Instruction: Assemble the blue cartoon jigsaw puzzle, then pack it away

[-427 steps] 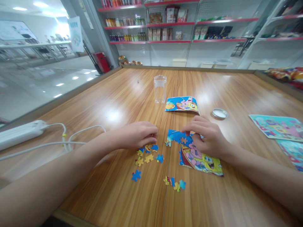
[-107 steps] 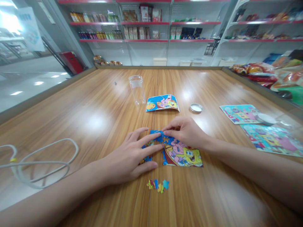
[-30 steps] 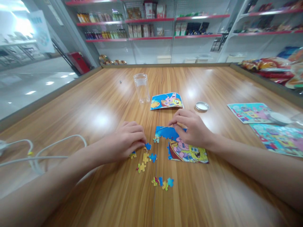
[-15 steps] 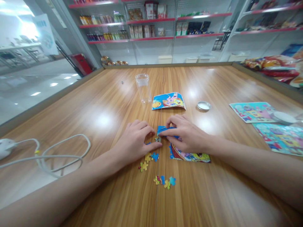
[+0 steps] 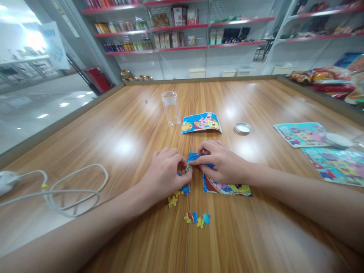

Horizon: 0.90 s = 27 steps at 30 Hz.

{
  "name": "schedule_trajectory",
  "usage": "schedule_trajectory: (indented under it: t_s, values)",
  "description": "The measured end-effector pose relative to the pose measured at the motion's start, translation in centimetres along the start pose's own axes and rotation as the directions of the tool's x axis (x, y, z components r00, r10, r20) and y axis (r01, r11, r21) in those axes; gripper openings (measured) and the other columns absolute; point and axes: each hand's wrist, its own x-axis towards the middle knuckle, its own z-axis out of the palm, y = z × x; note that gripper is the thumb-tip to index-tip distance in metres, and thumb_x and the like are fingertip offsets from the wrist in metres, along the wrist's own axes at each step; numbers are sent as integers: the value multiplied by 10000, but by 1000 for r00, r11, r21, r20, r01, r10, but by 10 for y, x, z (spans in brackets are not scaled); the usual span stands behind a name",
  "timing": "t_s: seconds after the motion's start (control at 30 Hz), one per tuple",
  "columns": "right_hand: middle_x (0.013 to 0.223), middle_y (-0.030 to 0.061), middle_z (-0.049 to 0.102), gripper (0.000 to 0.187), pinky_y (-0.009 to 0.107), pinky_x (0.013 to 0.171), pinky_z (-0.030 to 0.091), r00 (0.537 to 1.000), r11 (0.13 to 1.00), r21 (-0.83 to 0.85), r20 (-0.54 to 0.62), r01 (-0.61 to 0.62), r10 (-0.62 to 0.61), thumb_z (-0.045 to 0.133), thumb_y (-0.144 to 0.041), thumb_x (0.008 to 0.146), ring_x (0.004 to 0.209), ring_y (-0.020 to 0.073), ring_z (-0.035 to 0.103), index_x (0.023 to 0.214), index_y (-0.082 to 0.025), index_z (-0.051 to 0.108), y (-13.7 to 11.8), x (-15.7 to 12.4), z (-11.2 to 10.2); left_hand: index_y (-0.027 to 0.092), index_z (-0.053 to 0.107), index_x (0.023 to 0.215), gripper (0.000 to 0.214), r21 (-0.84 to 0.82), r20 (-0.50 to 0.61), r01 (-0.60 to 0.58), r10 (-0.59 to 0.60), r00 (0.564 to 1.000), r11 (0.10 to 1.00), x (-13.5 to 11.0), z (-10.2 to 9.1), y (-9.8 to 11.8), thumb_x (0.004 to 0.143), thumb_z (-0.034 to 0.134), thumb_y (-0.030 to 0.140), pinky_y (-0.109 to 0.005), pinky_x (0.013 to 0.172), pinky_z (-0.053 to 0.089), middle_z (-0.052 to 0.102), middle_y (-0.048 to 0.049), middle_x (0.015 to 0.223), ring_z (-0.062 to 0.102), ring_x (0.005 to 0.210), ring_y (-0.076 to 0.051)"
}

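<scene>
Head view: bright, unfinished cartoon puzzle [image 5: 230,188]

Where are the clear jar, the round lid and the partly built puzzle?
clear jar [image 5: 171,108], head view, middle of its wall.
round lid [image 5: 243,127], head view, centre of its top.
partly built puzzle [image 5: 238,188], head view, its uncovered lower right corner.

counter [image 5: 113,125]: big glossy wood top, low rim all round, bright glare spots on it
back wall: white shelves [image 5: 182,38] with red edges, stuffed with bottles and boxes
left side: shiny pale floor [image 5: 42,94], some red boxy thing [image 5: 98,79], white banner [image 5: 54,43]
light: bright, pretty washed out far left
</scene>
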Motion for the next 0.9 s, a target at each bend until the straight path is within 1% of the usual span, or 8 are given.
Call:
schedule_trajectory:
  t_s: [0.13, 0.27, 0.4, 0.47, 0.53, 0.6, 0.77, 0.9]
  values:
    - [1014, 91, 579, 283, 407, 855, 416, 1000, 1000, -9, 1, 0, 0, 593, -201, 894, 956, 229, 526, 1116, -257, 759, 0, 0, 0, 175, 630, 785, 170, 26, -4, 8, -8, 1000, 1000, -1, 3, 1, 830, 664, 336, -391, 805, 396, 672, -40, 850, 598, 874, -233]
    - [1032, 96, 579, 283, 413, 861, 415, 1000, 1000, -14, 9, -5, 5, 587, -210, 899, 962, 232, 527, 1118, -259, 759, -1, 0, 0, 170, 627, 784, 159, 75, -29, -35, 37, 999, 997, -1, 4, 3, 836, 641, 320, -401, 817, 392, 662, -46, 834, 588, 858, -232]
    - [1040, 98, 576, 287, 419, 867, 414, 1000, 1000, -15, 12, -16, 16, 579, -220, 906, 970, 233, 530, 1125, -263, 760, -1, 1, 1, 172, 605, 733, 165, 99, -22, -78, 81, 996, 992, -1, 3, 5, 865, 591, 270, -400, 821, 387, 656, -37, 796, 582, 826, -215]
    - [1042, 98, 575, 285, 420, 870, 412, 1000, 1000, -16, 11, -15, 15, 578, -231, 909, 971, 233, 529, 1126, -264, 760, 0, 1, 2, 172, 602, 745, 195, 115, -26, -87, 90, 996, 990, -1, 2, 4, 886, 586, 307, -396, 804, 385, 655, -39, 793, 581, 816, -215]
    - [1045, 97, 574, 282, 419, 873, 411, 1000, 1000, -17, 9, -12, 12, 576, -237, 912, 973, 233, 529, 1124, -265, 760, 0, 0, 3, 171, 615, 794, 234, 136, -34, -75, 80, 996, 988, -1, 0, 2, 883, 615, 387, -390, 775, 382, 661, -52, 823, 582, 818, -226]
    - [1047, 96, 574, 281, 418, 874, 410, 1000, 1000, -15, 8, -11, 11, 576, -238, 912, 974, 233, 530, 1122, -265, 761, 0, 0, 3, 172, 629, 819, 265, 148, -20, -55, 59, 998, 987, -1, -2, 1, 871, 638, 432, -384, 755, 374, 663, -59, 849, 585, 829, -237]
    - [1037, 94, 577, 272, 415, 881, 403, 999, 1000, -12, 17, -27, 27, 587, -242, 909, 973, 232, 531, 1117, -260, 762, -1, 1, 2, 174, 639, 801, 220, 135, 52, -53, 47, 998, 989, 1, -6, 2, 887, 613, 374, -384, 767, 366, 659, -51, 848, 589, 833, -234]
    - [1034, 93, 574, 265, 407, 882, 396, 999, 1000, -10, 17, -28, 28, 587, -239, 910, 978, 231, 528, 1108, -253, 763, -2, 1, 2, 166, 643, 803, 217, 90, 35, -8, 5, 999, 996, 2, 0, 2, 868, 641, 374, -374, 794, 377, 664, -50, 862, 590, 844, -224]
